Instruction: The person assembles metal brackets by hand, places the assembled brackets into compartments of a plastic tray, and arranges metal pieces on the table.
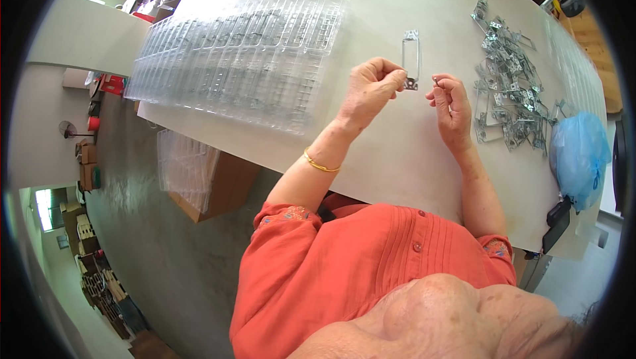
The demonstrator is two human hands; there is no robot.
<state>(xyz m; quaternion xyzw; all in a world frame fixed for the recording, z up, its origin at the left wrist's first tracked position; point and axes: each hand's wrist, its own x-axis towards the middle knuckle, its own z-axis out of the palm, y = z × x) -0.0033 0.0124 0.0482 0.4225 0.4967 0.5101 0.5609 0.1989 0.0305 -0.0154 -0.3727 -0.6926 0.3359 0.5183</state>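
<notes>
The head camera looks down from the person's head through a wide fisheye lens, upright and unmirrored. The shirt [351, 259] fills much of the near, lower part; the hands [366, 96] sit farther off, above and right of centre, with the counter [397, 153] stretching beyond them. Floor [156, 213] and wall [50, 140] bend along the left rim, where distant detail seems too small to read.

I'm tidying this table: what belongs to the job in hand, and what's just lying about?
Likely in use:
metal frame, in the left hand;
small dark piece, in the right hand;
jumbled metal frames;
clear plastic trays.

Likely lying about:
blue plastic bag;
black object.
</notes>
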